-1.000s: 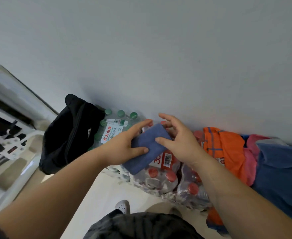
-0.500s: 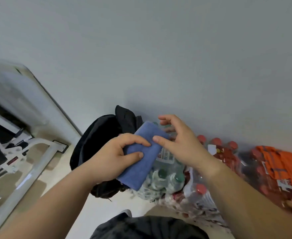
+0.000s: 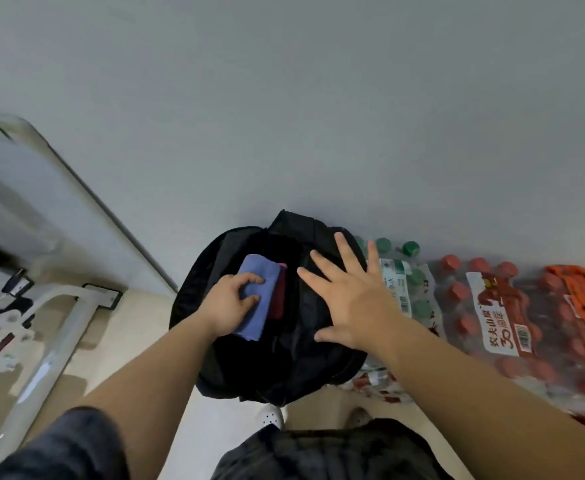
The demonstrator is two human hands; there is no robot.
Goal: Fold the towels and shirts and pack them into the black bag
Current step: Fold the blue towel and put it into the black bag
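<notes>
Lowered from mid-air, the left hand (image 3: 230,303) grips the folded towel (image 3: 257,289) across its middle, soft, light, likely to unfold otherwise, inside the bag (image 3: 194,292) mouth, with the right hand (image 3: 350,292) spread flat at three o'clock.

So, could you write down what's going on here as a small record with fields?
Black fabric bag: open at the top
Left hand: grips folded blue cloth towel in the bag's mouth
Right hand: open, fingers spread over the bag's right side
Inside bag: dark red item beside the towel
Nearby: shrink-wrapped bottle packs, orange garment
</notes>
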